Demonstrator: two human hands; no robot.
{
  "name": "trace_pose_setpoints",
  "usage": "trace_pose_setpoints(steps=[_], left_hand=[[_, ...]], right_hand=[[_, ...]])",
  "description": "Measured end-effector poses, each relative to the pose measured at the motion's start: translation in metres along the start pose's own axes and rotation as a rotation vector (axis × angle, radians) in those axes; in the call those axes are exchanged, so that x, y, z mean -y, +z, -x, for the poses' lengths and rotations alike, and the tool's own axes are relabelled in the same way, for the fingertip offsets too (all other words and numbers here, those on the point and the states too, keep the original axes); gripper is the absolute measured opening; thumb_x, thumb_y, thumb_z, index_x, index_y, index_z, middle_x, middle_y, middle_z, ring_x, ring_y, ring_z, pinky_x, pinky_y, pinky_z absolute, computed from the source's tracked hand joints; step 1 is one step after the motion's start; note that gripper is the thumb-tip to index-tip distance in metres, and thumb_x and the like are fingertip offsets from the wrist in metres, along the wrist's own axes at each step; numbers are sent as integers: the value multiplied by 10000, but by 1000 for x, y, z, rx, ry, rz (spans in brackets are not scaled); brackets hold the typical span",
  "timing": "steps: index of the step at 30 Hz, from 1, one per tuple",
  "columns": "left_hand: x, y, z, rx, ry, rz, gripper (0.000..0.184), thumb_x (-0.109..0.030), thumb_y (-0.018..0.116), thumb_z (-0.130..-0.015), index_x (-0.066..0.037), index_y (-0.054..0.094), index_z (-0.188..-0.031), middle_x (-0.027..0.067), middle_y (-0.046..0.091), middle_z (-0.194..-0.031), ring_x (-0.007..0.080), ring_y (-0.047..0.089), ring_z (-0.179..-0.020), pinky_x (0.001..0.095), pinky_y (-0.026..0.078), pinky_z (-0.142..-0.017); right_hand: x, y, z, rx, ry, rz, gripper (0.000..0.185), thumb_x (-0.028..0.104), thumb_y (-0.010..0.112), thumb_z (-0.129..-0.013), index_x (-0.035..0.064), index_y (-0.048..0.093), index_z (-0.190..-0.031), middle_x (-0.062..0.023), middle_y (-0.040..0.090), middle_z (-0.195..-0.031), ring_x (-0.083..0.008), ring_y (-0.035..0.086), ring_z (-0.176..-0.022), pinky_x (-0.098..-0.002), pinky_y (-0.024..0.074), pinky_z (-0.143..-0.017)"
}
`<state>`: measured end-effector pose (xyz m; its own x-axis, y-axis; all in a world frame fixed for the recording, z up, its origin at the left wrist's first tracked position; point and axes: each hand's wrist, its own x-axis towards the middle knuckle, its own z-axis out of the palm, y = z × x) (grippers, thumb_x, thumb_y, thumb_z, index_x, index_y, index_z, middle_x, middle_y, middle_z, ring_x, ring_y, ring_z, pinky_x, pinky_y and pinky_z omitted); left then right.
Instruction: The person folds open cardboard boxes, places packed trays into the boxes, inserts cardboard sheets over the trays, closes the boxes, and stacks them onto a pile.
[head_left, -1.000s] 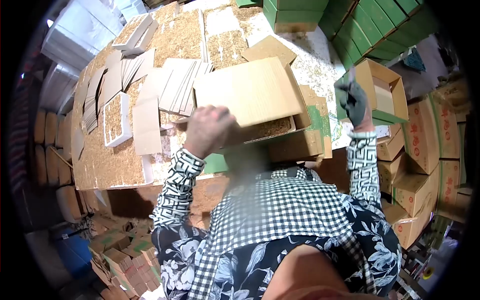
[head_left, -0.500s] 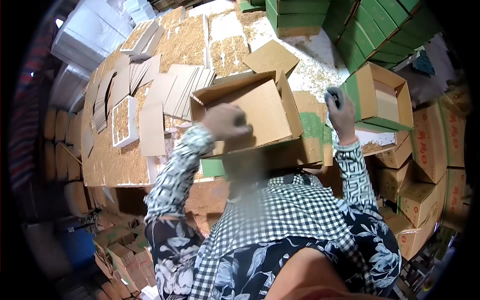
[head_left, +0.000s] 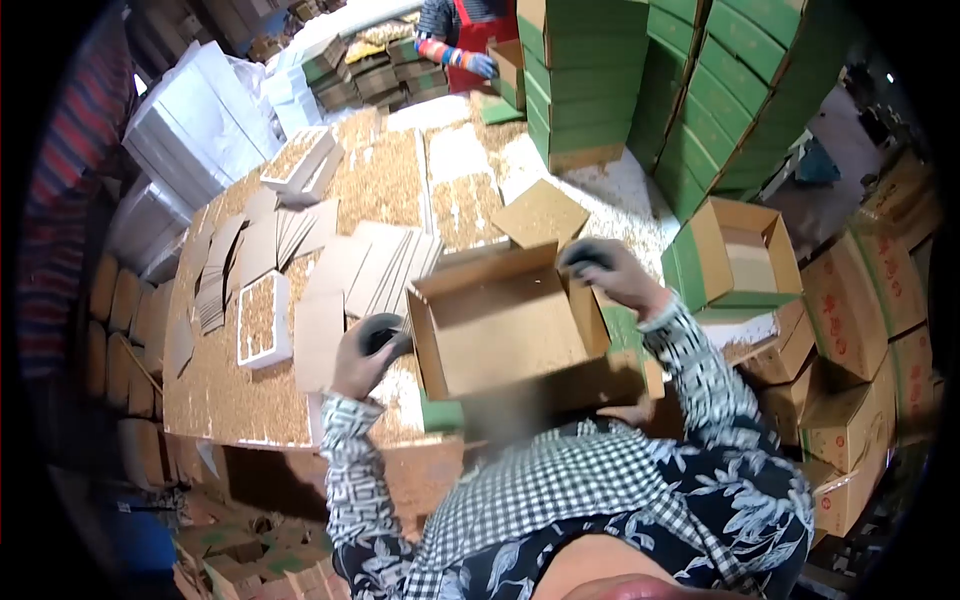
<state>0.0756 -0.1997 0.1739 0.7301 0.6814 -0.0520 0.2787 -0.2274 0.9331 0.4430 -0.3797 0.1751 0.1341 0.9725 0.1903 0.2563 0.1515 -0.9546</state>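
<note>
An open cardboard box (head_left: 500,310) is in front of me at the table's near edge, with a flat brown cardboard sheet lying inside. Beside its left wall is my left hand (head_left: 368,355), in a dark fingertip covering, fingers curved with a gap between them and the thumb. At the far right corner of the box, my right hand (head_left: 615,272) has its dark-covered fingers bent over the edge. Left of the box lie fanned cardboard sheets (head_left: 390,265) and a white tray of brown pieces (head_left: 263,320).
Another open green box (head_left: 740,262) stands at the right. Tall green box stacks (head_left: 590,80) rise behind. Loose brown material covers the table (head_left: 240,405). Across it a person (head_left: 480,50) in a red apron touches a box. Printed cartons (head_left: 850,300) line the right side.
The sheet that was tilted over the box now lies flat inside. My left hand has moved off it to the left side; my right hand has come in to the box. The view has tilted up.
</note>
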Motion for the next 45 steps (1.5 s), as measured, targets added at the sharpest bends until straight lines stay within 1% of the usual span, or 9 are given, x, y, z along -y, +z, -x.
trace_pose_setpoints(steps=[6,10,14,19,23,30,34,37,45], left_hand=[[154,96,-24,74,-147,-380,566,-409,592,-913,45,498,-1238,154,654,-955,223,607,-875,332,488,-796],[82,112,-9,-151,-278,63,482,-342,741,-792,47,620,-1048,118,681,-861,189,645,-774,326,514,-685],[130,105,-10,-144,-281,285,395,-331,744,-803,-11,619,-997,10,626,-796,100,544,-646,218,441,-581],[65,160,-35,-124,-169,518,378,-297,684,-849,-15,585,-1080,-40,557,-779,64,489,-660,199,384,-562],[1,279,-116,125,69,917,469,-269,528,-914,15,485,-1284,99,597,-1137,180,579,-1035,286,471,-881],[-52,504,-156,467,660,-957,839,-504,657,-776,-54,334,-1406,206,349,-1420,375,379,-1276,522,253,-1089],[-6,538,-157,342,658,-989,671,-334,590,-843,-27,348,-1389,226,352,-1411,379,400,-1263,500,286,-1081],[-16,531,-148,368,632,-954,623,-281,570,-846,-11,371,-1371,244,365,-1396,389,413,-1254,499,292,-1081],[-3,420,-119,116,466,-619,562,-383,690,-753,-52,563,-1189,188,546,-1231,383,484,-1166,475,355,-1032]], right_hand=[[-61,65,-3,230,-225,399,317,90,623,-833,54,548,-1139,-87,569,-1083,-205,557,-917,-335,475,-892],[-95,77,28,-549,98,-13,618,194,688,-844,32,392,-1362,-149,583,-1112,-216,582,-936,-346,491,-837],[-139,90,51,-346,267,72,918,514,696,-778,-59,313,-1385,-240,486,-1325,-305,478,-1228,-380,364,-1040],[-21,26,85,-519,233,-420,932,311,797,-713,-28,296,-1423,-216,360,-1438,-305,247,-1390,-356,186,-1147],[21,-153,186,-725,120,-280,436,157,645,-802,4,496,-1181,-129,555,-1157,-237,566,-1009,-326,457,-892],[28,-360,327,-1359,-9,-485,473,200,636,-859,-9,488,-1257,-135,612,-1108,-245,603,-990,-381,531,-839],[-86,-413,350,-1300,299,-164,432,272,638,-851,26,571,-1199,-109,575,-1184,-228,554,-1067,-337,482,-873],[-163,-421,330,-692,282,-839,255,244,620,-872,50,621,-1037,-71,636,-1074,-180,599,-938,-305,492,-781],[-94,-433,289,-925,435,153,371,195,527,-929,-14,557,-1234,-124,562,-1260,-243,546,-1127,-352,413,-987]])
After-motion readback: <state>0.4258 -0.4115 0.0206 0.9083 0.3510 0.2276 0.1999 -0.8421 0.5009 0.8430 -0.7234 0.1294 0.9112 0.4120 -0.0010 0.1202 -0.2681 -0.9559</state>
